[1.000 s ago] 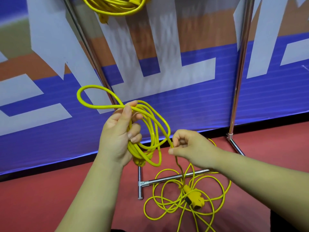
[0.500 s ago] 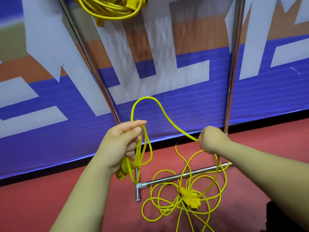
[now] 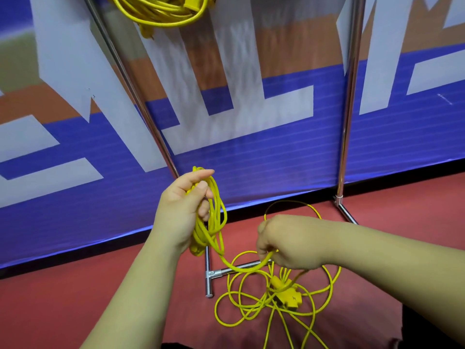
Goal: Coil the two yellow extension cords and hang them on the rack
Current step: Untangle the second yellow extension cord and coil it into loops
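My left hand (image 3: 180, 210) grips several loops of a yellow extension cord (image 3: 214, 222), held up in front of the rack's left pole. From that bundle the cord sags down and right into my right hand (image 3: 284, 241), which pinches it low over the floor. The remaining cord lies in loose tangled loops (image 3: 251, 306) on the red floor, with its yellow socket block (image 3: 289, 294) among them. A second yellow cord (image 3: 161, 11), coiled, hangs from the rack at the top edge of the view.
The chrome rack has two upright poles (image 3: 348, 109) and floor feet with a T-joint (image 3: 210, 275) under the loose loops. A blue, white and orange banner wall (image 3: 251, 147) stands just behind it. Red floor (image 3: 63, 298) spreads left and right.
The tall loop between my hands has been laid into my left hand's bundle. My right hand has dropped down and left to a lower part of the cord above the floor pile.
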Available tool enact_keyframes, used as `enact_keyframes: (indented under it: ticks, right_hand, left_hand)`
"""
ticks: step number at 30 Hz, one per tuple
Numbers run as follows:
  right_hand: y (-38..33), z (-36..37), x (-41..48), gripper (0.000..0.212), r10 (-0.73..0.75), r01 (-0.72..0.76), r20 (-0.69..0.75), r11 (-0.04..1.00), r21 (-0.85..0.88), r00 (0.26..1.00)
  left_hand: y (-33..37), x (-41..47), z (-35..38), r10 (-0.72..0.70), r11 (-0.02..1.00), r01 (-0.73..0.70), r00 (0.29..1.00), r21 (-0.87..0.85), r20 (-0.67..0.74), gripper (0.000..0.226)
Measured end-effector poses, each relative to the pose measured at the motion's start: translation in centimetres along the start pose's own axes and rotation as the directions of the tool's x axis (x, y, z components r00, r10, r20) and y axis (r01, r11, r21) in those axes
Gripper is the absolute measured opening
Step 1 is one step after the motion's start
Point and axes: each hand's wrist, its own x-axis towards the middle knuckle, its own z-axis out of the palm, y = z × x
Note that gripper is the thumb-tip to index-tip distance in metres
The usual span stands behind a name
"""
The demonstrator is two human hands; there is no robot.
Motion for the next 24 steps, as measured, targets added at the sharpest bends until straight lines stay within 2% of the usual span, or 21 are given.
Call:
enact_keyframes:
  ticks: [3, 6, 10, 13, 16, 18, 21, 24]
  right_hand:
    - [-0.3, -1.7, -0.7, 0.021, -0.063, 0.08, -0.147, 0.991, 0.11, 0.987]
    - [0.0, -2.9, -1.4, 0.017, -0.039, 0.115, -0.3, 0.964, 0.24, 0.953]
    - [0.6, -3.6, -1.9, 0.015, 0.118, 0.105, -0.519, 0.918, 0.381, 0.847]
    - [1.0, -3.4, -1.8, 0.029, 0.178, 0.082, -0.626, 0.928, 0.362, 0.759]
    - [1.9, -3.7, -1.7, 0.046, 0.241, 0.038, -0.665, 0.926, 0.376, 0.706]
    - [2.7, -4.0, -1.7, 0.054, 0.286, 0.008, -0.655, 0.913, 0.408, 0.699]
    - [3.7, -4.4, -1.6, 0.059, 0.316, -0.014, -0.601, 0.892, 0.452, 0.734]
    - [4.6, -5.0, -1.5, 0.057, 0.306, 0.013, -0.525, 0.855, 0.519, 0.794]
  left_hand:
    - [-0.8, -0.2, 0.9, -0.019, 0.99, 0.016, 1.0, 0.137, 0.017, 0.026]
    - [-1.4, -0.5, 2.2, -0.108, 0.984, 0.1, 0.993, 0.145, 0.053, 0.024]
    - [-1.9, -1.0, 3.5, -0.186, 0.977, 0.166, 0.971, 0.133, 0.151, 0.026]
    - [-2.0, -1.2, 4.3, -0.199, 0.969, 0.158, 0.954, 0.19, 0.225, 0.027]
    - [-2.0, -1.2, 4.6, -0.208, 0.967, 0.156, 0.941, 0.203, 0.267, 0.029]
    - [-1.9, -1.1, 4.8, -0.198, 0.975, 0.158, 0.939, 0.157, 0.28, 0.03]
    - [-1.5, -1.4, 5.4, -0.209, 0.978, 0.202, 0.917, 0.058, 0.34, 0.033]
    - [-1.1, -1.7, 5.6, -0.237, 0.97, 0.238, 0.861, 0.055, 0.45, 0.042]
